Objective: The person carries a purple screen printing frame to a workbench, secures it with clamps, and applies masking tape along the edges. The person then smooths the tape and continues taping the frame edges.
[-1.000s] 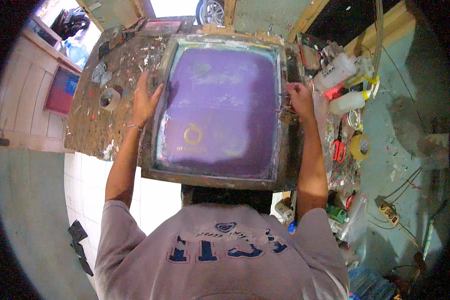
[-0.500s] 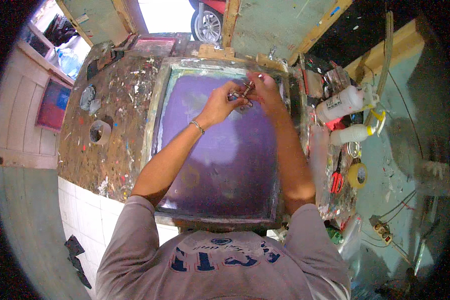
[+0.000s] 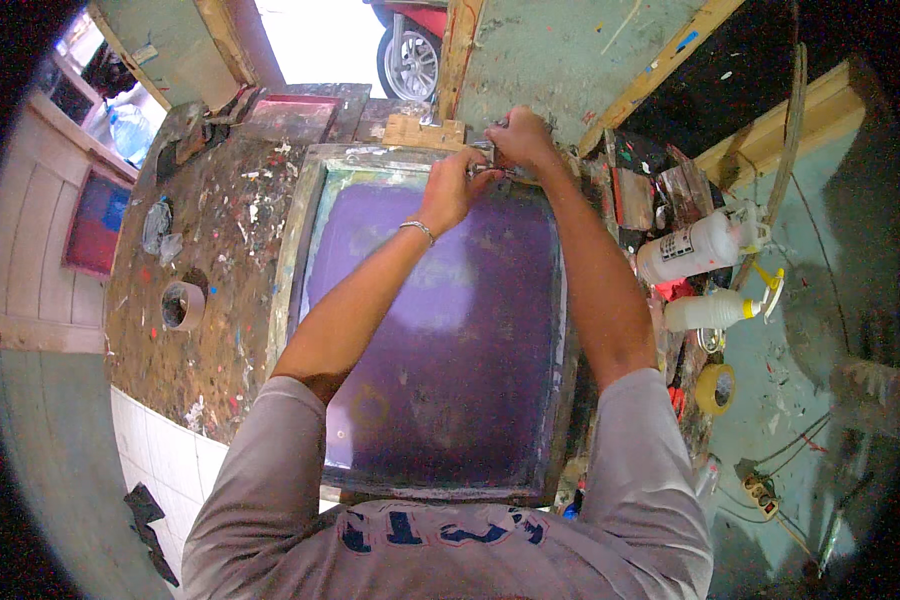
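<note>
A printing screen with purple mesh (image 3: 420, 320) inside a worn frame (image 3: 290, 250) lies on the paint-spattered bench (image 3: 180, 370). At its top edge, my left hand (image 3: 455, 185) is closed on a small metal clamp (image 3: 482, 158). My right hand (image 3: 520, 138) grips the same metalwork from just behind and to the right, its fingertips partly hidden. A light wooden block (image 3: 420, 131) with metal hardware sits beside my hands, beyond the frame.
Left on the bench are a tape roll (image 3: 180, 305) and crumpled plastic (image 3: 156, 225). Along the right edge lie plastic bottles (image 3: 685, 249), yellow tape (image 3: 714, 390) and red-handled scissors (image 3: 676, 400). A wall and doorway with a vehicle wheel (image 3: 408, 62) stand behind.
My hands went from either side of the screen to meet over it, the right carrying metal pieces, and have moved up to its far edge. The view has shifted.
</note>
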The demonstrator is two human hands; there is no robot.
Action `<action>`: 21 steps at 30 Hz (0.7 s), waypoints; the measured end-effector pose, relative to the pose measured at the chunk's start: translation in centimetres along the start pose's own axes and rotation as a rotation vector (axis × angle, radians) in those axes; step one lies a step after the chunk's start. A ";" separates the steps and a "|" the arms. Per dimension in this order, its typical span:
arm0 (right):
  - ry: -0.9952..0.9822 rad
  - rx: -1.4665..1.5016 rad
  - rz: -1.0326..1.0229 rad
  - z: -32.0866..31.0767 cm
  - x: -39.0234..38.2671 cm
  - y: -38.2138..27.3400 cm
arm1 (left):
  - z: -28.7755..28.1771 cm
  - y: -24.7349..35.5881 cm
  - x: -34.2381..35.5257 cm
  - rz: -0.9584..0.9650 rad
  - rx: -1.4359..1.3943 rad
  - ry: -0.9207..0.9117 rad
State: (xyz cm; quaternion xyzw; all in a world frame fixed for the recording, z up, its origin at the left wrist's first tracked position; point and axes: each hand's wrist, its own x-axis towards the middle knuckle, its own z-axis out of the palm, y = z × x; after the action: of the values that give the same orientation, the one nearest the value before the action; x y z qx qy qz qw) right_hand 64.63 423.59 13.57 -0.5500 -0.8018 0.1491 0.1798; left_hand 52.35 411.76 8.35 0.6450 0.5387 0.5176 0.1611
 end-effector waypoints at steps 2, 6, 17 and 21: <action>-0.046 -0.029 0.004 0.7 1.5 0.7 | 0.5 -0.7 0.4 -0.031 0.022 -0.023; -0.243 0.170 0.120 1.4 3.2 2.0 | 1.0 -1.6 0.9 0.178 0.150 0.075; -0.182 -0.058 0.011 1.4 2.8 0.4 | -0.1 -0.5 1.2 -0.086 0.031 -0.081; -0.268 -0.050 -0.021 2.2 4.0 1.7 | 0.7 -1.3 1.2 0.004 0.102 -0.042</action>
State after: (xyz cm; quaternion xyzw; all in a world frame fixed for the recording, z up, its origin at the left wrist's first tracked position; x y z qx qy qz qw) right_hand 63.74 427.89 11.38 -0.5211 -0.8278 0.1992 0.0590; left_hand 52.08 413.52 7.64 0.6641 0.5598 0.4759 0.1383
